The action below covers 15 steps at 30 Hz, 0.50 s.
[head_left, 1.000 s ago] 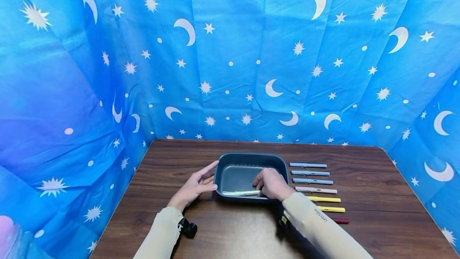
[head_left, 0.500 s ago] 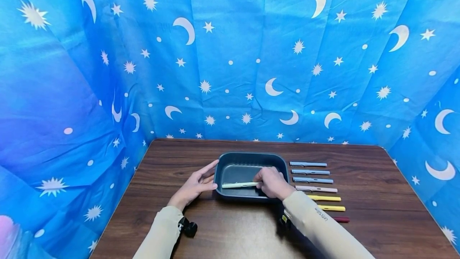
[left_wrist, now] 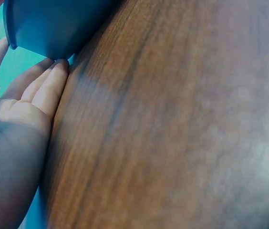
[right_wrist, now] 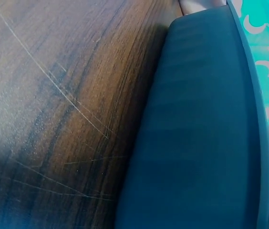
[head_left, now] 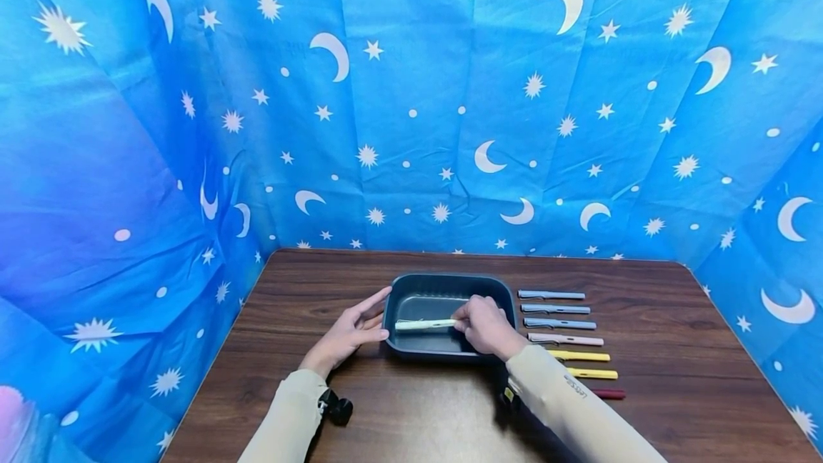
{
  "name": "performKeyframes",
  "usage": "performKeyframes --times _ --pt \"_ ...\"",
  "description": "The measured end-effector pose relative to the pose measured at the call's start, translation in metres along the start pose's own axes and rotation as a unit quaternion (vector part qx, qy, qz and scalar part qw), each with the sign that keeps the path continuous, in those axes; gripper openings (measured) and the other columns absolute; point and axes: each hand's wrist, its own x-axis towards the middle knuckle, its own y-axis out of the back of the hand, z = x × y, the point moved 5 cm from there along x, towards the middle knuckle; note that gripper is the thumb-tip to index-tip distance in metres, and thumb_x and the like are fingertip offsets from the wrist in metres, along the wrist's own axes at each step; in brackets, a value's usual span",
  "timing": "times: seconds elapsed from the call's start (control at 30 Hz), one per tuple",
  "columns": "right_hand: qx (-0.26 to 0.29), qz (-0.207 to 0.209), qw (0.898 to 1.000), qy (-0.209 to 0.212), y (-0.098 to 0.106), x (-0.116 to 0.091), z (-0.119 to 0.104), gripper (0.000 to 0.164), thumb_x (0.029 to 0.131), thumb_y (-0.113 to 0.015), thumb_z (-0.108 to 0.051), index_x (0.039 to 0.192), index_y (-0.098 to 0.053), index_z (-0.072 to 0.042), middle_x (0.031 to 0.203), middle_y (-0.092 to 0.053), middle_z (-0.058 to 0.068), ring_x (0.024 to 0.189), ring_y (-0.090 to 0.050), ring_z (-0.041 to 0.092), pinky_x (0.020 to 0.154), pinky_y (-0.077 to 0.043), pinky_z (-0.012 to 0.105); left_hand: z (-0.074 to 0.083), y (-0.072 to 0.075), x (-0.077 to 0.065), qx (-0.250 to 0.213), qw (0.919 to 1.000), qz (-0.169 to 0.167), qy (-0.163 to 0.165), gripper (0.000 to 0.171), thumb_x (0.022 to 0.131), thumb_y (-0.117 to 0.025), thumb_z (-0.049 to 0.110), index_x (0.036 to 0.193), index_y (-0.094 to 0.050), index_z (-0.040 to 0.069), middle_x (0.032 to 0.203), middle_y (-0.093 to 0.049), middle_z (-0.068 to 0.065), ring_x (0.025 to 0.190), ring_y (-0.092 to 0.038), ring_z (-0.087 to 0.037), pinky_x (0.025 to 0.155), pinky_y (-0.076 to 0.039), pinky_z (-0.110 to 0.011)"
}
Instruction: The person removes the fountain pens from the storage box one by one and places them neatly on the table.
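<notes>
A dark blue-grey rectangular bin (head_left: 444,356) sits on the table. My right hand (head_left: 486,326) reaches into it over the near right side, pinching the right end of a pale green pen (head_left: 421,324). That pen lies crosswise within the bin, its clip toward the far side. Against the bin's left side my left hand (head_left: 347,336) rests with fingers spread and extended, thumb at the near left corner. In the left wrist view, fingertips of the left hand (left_wrist: 34,95) touch the bin's outer wall (left_wrist: 58,24). The right wrist view is mostly filled by the bin's near wall (right_wrist: 201,129).
Right of the bin, several pens lie in a column on the wooden table (head_left: 418,413): blue ones (head_left: 559,324), a pale pink one (head_left: 572,340), yellow ones (head_left: 588,356) and a dark red one (head_left: 611,394), partly behind the right sleeve. A blue star-patterned cloth (head_left: 411,91) hangs behind.
The pale green pen has moved from along the bin's near wall toward the bin's middle, with the right hand pinching its end. The left hand has stayed put.
</notes>
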Motion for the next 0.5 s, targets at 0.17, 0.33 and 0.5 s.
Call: performKeyframes --times 0.17,0.33,0.5 --pt "0.011 0.052 0.998 0.035 0.007 -0.003 -0.003 0.012 0.101 -0.071 -0.013 0.101 -0.084 -0.011 0.093 -0.074 0.0 0.083 -0.062 0.017 0.074 -0.056 0.04 0.0 0.0 0.0 -0.003 1.0 -0.002 -0.003 0.077 0.099 -0.074 0.012 0.164 -0.037 0.031 0.17 -0.033 -0.006 0.152 -0.041 -0.029 0.114 -0.045 -0.024" --pt "0.033 0.088 0.994 0.05 0.011 -0.003 -0.003 0.014 0.103 -0.069 -0.017 0.105 -0.083 -0.014 0.093 -0.077 -0.003 0.075 -0.063 0.009 0.071 -0.057 0.033 -0.001 0.0 0.0 -0.002 1.0 -0.001 -0.002 0.077 0.099 -0.074 0.013 0.164 -0.038 0.032 0.169 -0.034 -0.004 0.152 -0.042 -0.027 0.114 -0.045 -0.024" --pt "0.064 0.115 0.99 0.059 0.019 -0.005 -0.006 0.016 0.104 -0.067 -0.016 0.108 -0.083 -0.014 0.09 -0.076 -0.004 0.072 -0.063 0.006 0.068 -0.056 0.029 -0.001 0.0 0.0 -0.001 1.0 0.001 0.002 0.077 0.099 -0.074 0.014 0.164 -0.037 0.033 0.169 -0.035 -0.003 0.152 -0.042 -0.027 0.114 -0.045 -0.024"
